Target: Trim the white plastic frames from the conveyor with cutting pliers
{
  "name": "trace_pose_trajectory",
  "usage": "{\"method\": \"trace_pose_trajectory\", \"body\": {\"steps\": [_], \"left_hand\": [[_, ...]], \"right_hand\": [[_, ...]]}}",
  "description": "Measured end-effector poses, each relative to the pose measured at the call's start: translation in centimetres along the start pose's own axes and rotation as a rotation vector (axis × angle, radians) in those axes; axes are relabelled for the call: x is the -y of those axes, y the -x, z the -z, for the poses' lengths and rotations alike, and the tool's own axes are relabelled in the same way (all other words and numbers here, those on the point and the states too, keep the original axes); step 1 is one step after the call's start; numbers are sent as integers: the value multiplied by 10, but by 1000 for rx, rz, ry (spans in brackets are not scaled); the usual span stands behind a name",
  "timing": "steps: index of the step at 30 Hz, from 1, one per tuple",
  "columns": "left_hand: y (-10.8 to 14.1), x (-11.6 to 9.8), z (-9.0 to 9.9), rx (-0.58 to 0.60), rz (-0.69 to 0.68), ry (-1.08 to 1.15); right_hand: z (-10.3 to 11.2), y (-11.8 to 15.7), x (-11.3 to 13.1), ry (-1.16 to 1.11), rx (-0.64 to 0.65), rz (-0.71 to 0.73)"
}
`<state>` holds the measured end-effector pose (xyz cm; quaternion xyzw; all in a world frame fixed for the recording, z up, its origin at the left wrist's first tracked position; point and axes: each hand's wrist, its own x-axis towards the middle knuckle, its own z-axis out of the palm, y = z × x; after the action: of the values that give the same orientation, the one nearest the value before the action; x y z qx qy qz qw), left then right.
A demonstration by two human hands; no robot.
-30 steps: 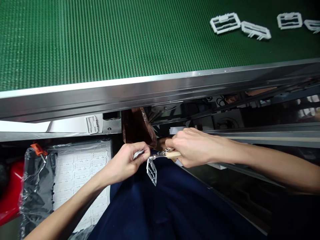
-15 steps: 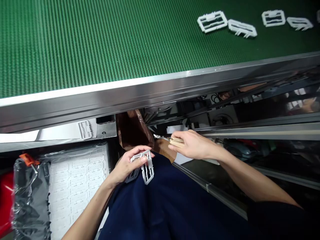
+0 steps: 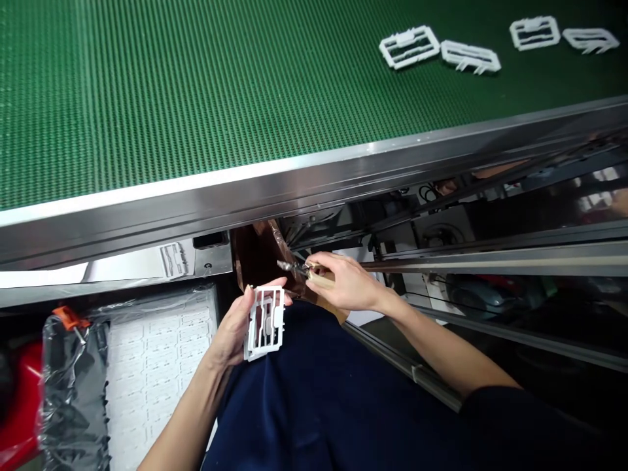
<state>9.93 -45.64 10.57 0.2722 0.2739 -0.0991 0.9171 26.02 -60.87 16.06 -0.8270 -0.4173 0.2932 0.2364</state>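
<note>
At the far left sits a red object (image 3: 19, 405), cut off by the edge of the view, and just beside it lies a grey plastic bag (image 3: 73, 392) with an orange clip (image 3: 67, 318) at its top. Next comes a stack of white printed sheets (image 3: 152, 373). The left hand (image 3: 230, 333) is closed around a white plastic frame (image 3: 265, 324), which stands up against the fingers, above the person's dark blue top (image 3: 314, 392) and in front of a brown plastic bag (image 3: 258, 258). The right hand (image 3: 346, 282) is clamped on the wooden handles of a pair of small pliers (image 3: 294, 267), their metal tip pointing left, near the frame but apart from it; whether the tip is open or shut is too small to tell. Above runs a steel rail (image 3: 294, 190), and beyond it, on a green conveyor belt (image 3: 196, 98), four more white plastic frames (image 3: 495, 42) lie flat at the upper right.
</note>
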Motion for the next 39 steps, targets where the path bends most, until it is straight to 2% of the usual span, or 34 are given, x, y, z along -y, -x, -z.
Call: {"method": "trace_pose_trajectory", "body": {"steps": [4, 8, 14, 23, 27, 34, 39], "left_hand": [[1, -2, 0, 5, -2, -12], [4, -5, -6, -12, -23, -99], [7, -9, -13, -39, -51, -186], [8, -9, -9, -10, -53, -209], [7, -7, -9, -34, -41, -167], [4, -4, 0, -24, 10, -53], [-3, 1, -2, -77, 88, -40]], "right_hand": [[12, 10, -1, 262, 69, 124], [18, 9, 2, 361, 127, 173], [23, 6, 3, 415, 178, 193], [22, 7, 4, 412, 186, 168], [16, 8, 2, 301, 153, 139], [-5, -1, 6, -101, -8, -31], [-28, -24, 32, -382, -83, 52]]}}
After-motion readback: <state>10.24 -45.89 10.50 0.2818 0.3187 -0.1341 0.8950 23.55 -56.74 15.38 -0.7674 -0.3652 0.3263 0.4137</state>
